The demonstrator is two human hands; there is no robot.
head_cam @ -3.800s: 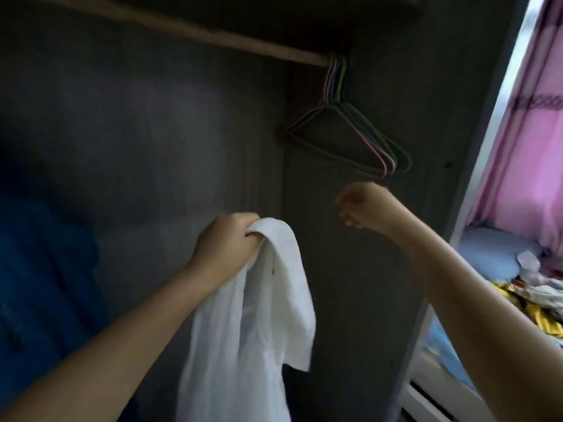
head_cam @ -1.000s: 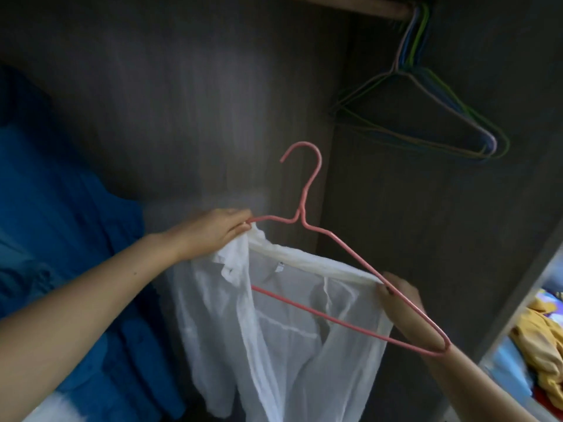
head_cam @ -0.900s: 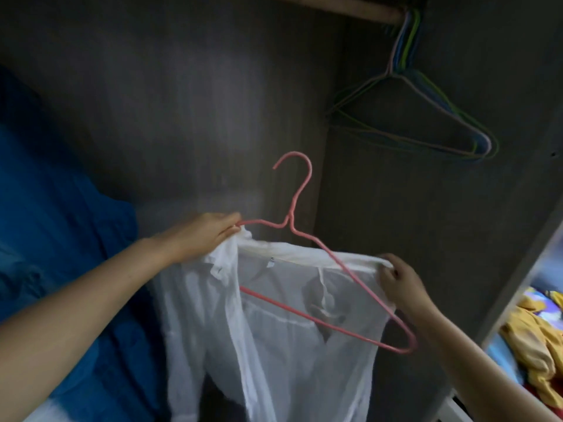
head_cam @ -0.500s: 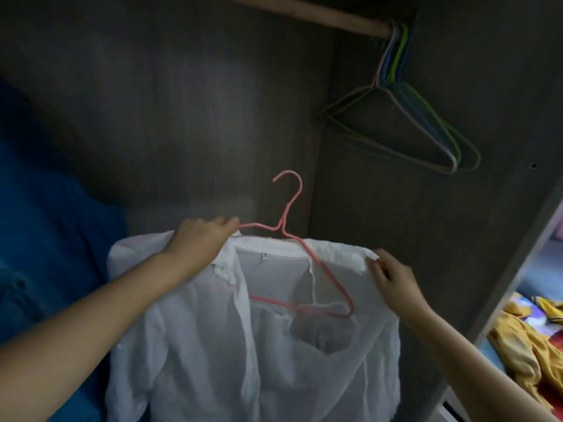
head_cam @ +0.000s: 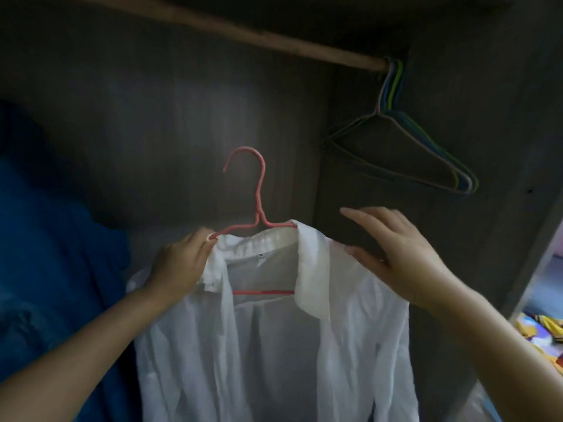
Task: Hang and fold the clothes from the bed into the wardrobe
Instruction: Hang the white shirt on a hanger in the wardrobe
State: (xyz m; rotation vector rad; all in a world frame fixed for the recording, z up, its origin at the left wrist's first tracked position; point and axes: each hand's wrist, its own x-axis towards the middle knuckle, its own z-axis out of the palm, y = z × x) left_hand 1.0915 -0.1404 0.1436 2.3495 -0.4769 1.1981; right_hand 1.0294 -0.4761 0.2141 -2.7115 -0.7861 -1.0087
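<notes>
At the left edge of the frame, a blue garment point(head_cam: 45, 254) already hangs inside the wardrobe point(head_cam: 152, 117). Left of centre, the left hand point(head_cam: 179, 263) pinches the pink hanger point(head_cam: 259, 208) together with the collar of the white shirt point(head_cam: 274, 345). The shirt sits on the hanger at lower centre; the hook is free, well below the rail point(head_cam: 243, 35) across the top. Right of centre, the right hand point(head_cam: 393, 254) is spread, its thumb touching the shirt shoulder. Spare hangers point(head_cam: 411, 153) hang at upper right. Remaining, by judgement: hooking this shirt onto the rail, then handling the clothes point(head_cam: 545, 330) on the bed at the lower right edge.
</notes>
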